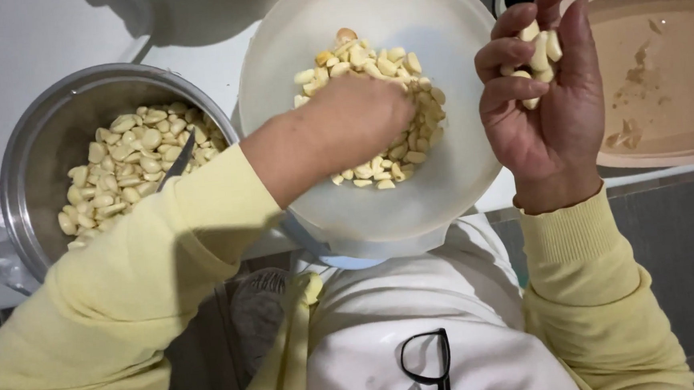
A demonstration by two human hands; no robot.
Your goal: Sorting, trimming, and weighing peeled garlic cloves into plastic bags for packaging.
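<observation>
While the left hand (358, 118) digs, fingers hidden, among bowl garlic cloves (408, 147), the right hand (545, 86) cups several.

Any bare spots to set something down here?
Bare white counter above the steel pot. The pink tray holds only scraps. Crowded: white bowl, full of garlic cloves under the left hand; right hand holds cloves.

On my feed, a steel bowl (35, 150) of peeled cloves with a knife (176, 160) in it sits left on the white counter (16, 38), a pink tray (664, 131) right, black glasses (426, 367) below.
</observation>
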